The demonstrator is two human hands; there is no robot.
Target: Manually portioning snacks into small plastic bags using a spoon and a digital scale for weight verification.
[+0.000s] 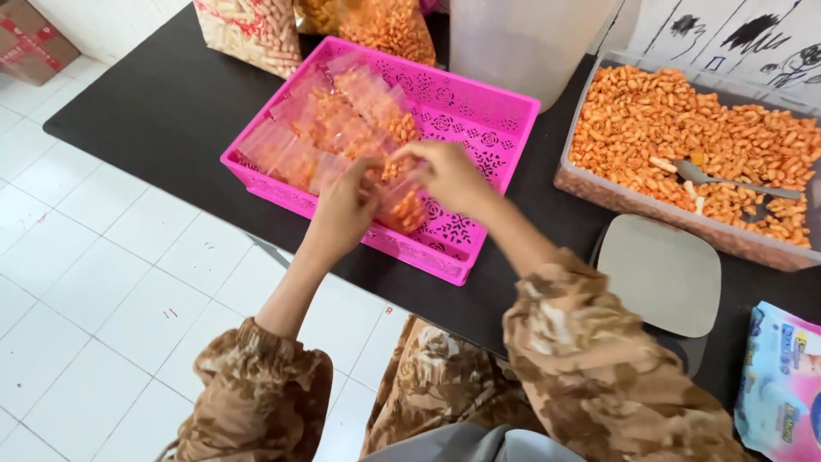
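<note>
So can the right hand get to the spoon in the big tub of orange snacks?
Probably yes. The spoon lies on top of the snacks in the open clear tub, uncovered. But the right hand is busy with a small snack bag over the pink basket.

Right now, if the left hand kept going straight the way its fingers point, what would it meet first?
The left hand points up-right at the small snack packet both hands hold over the pink basket; past that, probably the right hand. Depth is uncertain.
</note>
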